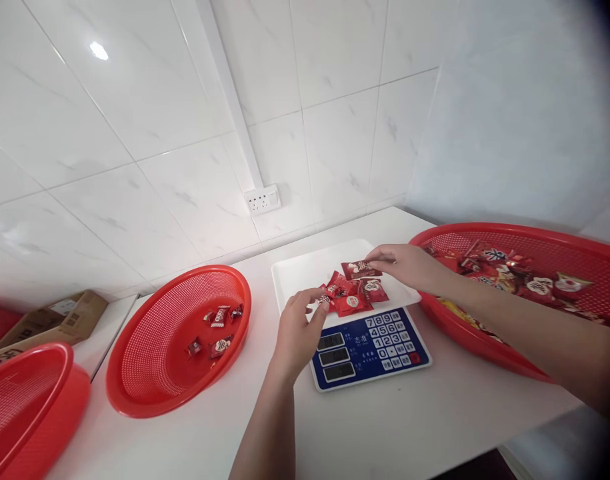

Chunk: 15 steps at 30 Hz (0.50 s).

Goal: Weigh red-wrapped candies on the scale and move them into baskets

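A digital scale [369, 350] with a white tray [297, 272] stands in front of me, its blue keypad and displays facing me. Several red wrapped candies [353, 303] lie in a loose pile on the tray. At the pile's left edge, my left hand [299, 328] pinches a small wrapped candy [325, 299] between thumb and fingers. My right hand [395, 259] reaches in from the right, its fingertips closed on the corner of a flat dark-red candy packet [359, 269] at the back of the pile.
A large red basket [509, 230] full of wrapped candies is at the right. Left of the scale, another red basket [149, 360] holds several candies. Further left are a third red basket [59, 393] and a cardboard box [82, 317]. A tiled wall with a socket [263, 199] stands behind.
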{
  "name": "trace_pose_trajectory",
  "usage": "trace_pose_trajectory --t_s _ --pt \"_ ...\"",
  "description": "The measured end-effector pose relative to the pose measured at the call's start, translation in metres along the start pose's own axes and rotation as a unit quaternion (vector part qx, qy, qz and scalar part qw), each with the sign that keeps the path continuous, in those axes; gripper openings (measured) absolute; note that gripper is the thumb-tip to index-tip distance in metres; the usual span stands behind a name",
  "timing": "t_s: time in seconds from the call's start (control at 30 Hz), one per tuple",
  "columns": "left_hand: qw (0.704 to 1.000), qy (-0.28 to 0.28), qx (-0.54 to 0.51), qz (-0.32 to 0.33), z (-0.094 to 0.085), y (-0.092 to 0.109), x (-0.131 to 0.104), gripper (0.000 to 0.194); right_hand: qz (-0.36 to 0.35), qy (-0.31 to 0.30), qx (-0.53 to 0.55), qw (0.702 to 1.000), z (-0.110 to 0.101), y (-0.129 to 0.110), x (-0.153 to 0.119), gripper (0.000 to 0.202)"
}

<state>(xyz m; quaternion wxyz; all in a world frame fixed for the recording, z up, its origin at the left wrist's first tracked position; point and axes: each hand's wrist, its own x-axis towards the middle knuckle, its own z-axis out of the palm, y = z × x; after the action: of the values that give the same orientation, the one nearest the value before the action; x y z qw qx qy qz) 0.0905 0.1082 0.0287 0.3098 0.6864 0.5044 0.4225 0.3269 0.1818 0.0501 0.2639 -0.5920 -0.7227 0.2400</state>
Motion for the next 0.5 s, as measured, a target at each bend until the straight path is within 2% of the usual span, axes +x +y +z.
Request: trace_pose_trajectory --t_s 0.1,0.2,0.33,0.4,0.5 --pt "0.996 -0.025 0.066 0.045 0.003 -0.002 -0.001 0.021 0.012 0.022 -0.059 0.998 -0.002 0.006 -0.002 0.021" --pt "0.996 -0.028 0.068 0.054 0.003 -0.002 -0.002 0.023 0.032 0.029 -0.083 0.996 0.005 0.013 0.000 0.024" --pt "0.997 -0.012 0.070 0.044 0.000 -0.002 -0.002 0.024 0.014 -0.014 -0.072 0.997 0.011 0.016 0.002 0.031" --pt "0.997 -0.004 0.072 0.040 -0.001 -0.003 -0.001 0.024 0.007 -0.024 -0.097 0.995 0.005 0.014 0.000 0.034" --pt "0.997 0.018 0.064 0.039 -0.004 -0.004 0.000 0.022 0.024 0.001 -0.126 0.992 -0.015 0.014 -0.007 0.039"
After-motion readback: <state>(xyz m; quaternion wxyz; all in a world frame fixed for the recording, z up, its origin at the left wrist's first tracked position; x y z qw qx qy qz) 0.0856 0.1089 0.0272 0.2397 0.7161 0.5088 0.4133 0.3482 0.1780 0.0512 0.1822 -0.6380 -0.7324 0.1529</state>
